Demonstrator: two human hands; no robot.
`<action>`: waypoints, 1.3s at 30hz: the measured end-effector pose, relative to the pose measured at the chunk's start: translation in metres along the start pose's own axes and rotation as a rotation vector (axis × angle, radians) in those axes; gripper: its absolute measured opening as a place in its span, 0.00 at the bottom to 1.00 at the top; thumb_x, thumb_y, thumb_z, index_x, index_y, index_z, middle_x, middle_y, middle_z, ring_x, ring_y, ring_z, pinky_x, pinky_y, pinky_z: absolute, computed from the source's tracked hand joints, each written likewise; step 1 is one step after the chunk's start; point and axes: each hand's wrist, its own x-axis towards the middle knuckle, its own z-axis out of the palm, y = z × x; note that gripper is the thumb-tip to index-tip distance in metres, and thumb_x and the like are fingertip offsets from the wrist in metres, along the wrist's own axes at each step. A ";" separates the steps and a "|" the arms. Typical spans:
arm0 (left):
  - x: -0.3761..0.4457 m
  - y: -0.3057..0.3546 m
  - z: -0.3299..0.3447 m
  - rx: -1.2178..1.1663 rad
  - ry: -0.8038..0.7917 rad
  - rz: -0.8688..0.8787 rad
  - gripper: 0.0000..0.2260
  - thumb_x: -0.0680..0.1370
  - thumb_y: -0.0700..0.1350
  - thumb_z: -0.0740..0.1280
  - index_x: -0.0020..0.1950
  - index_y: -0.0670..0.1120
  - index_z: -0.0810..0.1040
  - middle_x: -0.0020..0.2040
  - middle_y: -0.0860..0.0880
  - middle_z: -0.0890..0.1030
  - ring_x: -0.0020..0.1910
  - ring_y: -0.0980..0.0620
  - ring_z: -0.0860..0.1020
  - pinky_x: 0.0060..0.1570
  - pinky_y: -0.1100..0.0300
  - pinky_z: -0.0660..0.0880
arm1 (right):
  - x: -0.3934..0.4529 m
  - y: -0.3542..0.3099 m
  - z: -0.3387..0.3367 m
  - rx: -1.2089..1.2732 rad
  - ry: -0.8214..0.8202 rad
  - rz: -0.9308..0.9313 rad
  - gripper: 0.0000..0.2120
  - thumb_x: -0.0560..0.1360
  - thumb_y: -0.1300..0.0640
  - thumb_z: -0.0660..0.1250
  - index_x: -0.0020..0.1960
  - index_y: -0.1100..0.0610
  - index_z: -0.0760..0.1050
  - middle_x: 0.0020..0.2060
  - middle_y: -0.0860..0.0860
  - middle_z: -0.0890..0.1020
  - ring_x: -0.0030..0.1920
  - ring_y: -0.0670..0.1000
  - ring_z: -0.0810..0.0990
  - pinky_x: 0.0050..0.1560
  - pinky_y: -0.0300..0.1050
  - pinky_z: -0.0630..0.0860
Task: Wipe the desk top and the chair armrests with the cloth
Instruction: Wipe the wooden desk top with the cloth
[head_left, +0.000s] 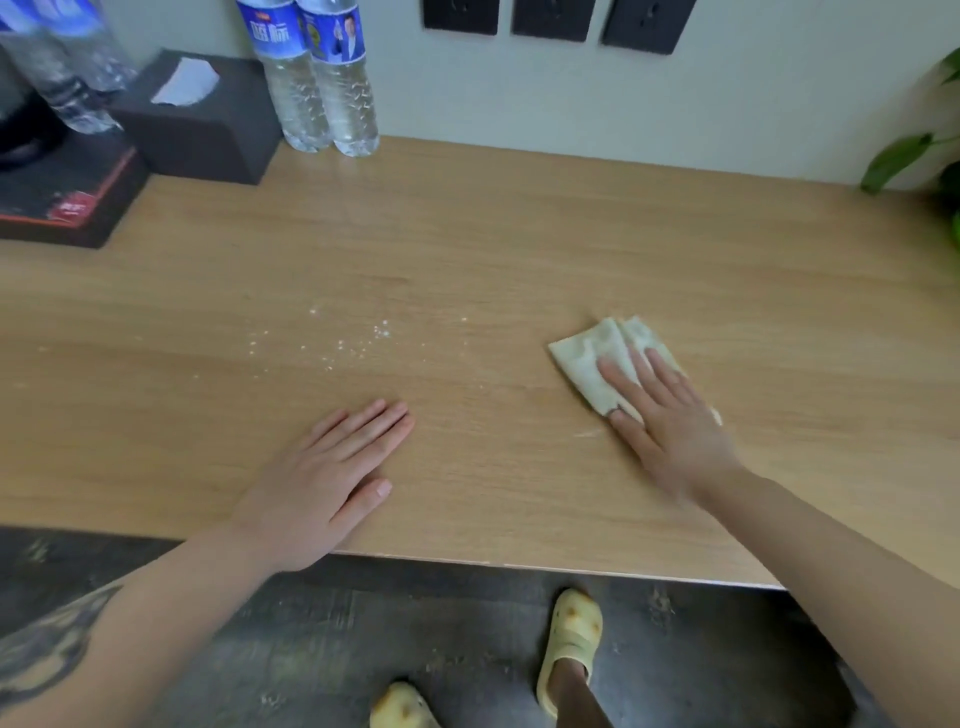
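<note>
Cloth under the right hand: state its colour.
The cloth is pale cream, slightly greenish, plain and unpatterned; the head view shows it.

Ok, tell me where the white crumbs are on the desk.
In the head view the white crumbs lie scattered mid-desk, left of the cloth under the right hand, just beyond the left hand.

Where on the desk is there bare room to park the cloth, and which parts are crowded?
The desk is bare between the bottles and the plant, and along its near edge between the left hand and the right hand pressing the cloth. White crumbs cover the middle. The back left corner is crowded: tissue box, dark box.
</note>
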 end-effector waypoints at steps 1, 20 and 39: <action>-0.004 -0.006 -0.001 0.007 0.003 -0.020 0.25 0.81 0.59 0.41 0.76 0.55 0.40 0.77 0.58 0.42 0.75 0.60 0.39 0.73 0.58 0.38 | 0.002 -0.002 0.003 -0.009 0.052 0.178 0.26 0.80 0.41 0.42 0.77 0.41 0.42 0.78 0.50 0.45 0.77 0.49 0.39 0.75 0.46 0.40; -0.012 -0.017 0.001 -0.030 0.063 -0.169 0.27 0.78 0.61 0.37 0.76 0.55 0.41 0.77 0.59 0.43 0.74 0.62 0.38 0.74 0.56 0.41 | -0.027 -0.048 0.026 -0.079 0.127 0.432 0.28 0.79 0.40 0.34 0.77 0.45 0.36 0.77 0.52 0.43 0.77 0.52 0.39 0.76 0.50 0.42; -0.005 -0.010 0.006 -0.058 0.103 -0.138 0.26 0.79 0.60 0.37 0.76 0.55 0.40 0.77 0.58 0.42 0.74 0.62 0.37 0.74 0.56 0.40 | -0.030 -0.086 0.022 -0.008 0.065 0.239 0.26 0.80 0.41 0.40 0.77 0.41 0.41 0.78 0.48 0.43 0.77 0.49 0.38 0.76 0.49 0.42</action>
